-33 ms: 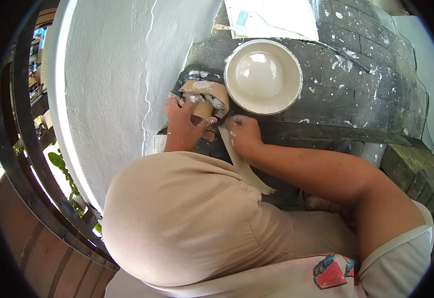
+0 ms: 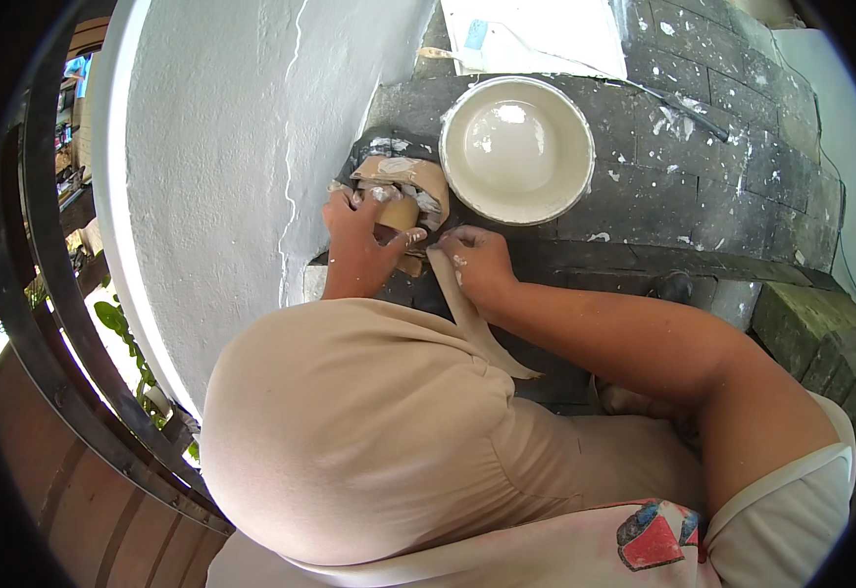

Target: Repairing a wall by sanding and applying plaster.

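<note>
My left hand is beside the white wall, fingers curled around a yellowish-tan roll that looks like tape. Brown paper smeared with white paint lies folded just beyond the roll. My right hand is closed, with thumb and fingers pinching the upper end of a long tan strip. From there the strip hangs toward my lap and ends in a ragged edge. Whether it is still joined to the roll, I cannot tell. White paint marks the fingers of both hands.
A round basin of whitish liquid stands close beyond my right hand. Farther off are a white tray or sheet, a brush and a long dark-handled tool. The white wall rises at left; paint-spotted grey tiles spread right.
</note>
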Demonstrator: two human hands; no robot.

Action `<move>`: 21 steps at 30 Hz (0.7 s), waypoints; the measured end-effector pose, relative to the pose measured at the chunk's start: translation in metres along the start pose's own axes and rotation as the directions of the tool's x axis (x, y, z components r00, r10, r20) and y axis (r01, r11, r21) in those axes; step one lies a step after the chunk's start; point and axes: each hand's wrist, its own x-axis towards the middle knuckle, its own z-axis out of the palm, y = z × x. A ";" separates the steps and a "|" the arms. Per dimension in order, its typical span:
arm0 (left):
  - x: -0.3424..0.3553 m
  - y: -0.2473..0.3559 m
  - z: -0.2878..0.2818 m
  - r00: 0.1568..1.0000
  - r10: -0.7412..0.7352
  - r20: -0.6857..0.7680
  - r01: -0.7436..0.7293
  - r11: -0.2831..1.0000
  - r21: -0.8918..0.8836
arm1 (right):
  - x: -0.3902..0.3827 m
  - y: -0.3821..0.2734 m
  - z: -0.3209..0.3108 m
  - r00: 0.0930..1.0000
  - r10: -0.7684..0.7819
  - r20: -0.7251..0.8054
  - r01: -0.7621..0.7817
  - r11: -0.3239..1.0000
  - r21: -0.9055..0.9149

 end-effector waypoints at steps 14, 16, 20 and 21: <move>-0.002 0.007 -0.072 0.989 -0.135 -0.066 0.129 0.988 -0.090 | -0.029 -0.074 0.009 0.826 0.100 0.555 -0.231 0.958 0.172; -0.003 0.016 -0.092 0.979 -0.202 -0.041 0.178 0.929 -0.324 | -0.038 -0.096 0.014 0.875 0.035 0.483 -0.100 0.989 0.109; -0.009 0.054 -0.146 0.952 -0.290 -0.094 0.211 0.849 -0.484 | -0.057 -0.172 0.016 0.871 -0.100 0.481 0.024 0.986 0.162; -0.009 0.062 -0.161 0.970 -0.225 -0.095 0.144 0.843 -0.519 | -0.060 -0.191 0.009 0.849 -0.156 0.505 0.129 0.988 0.089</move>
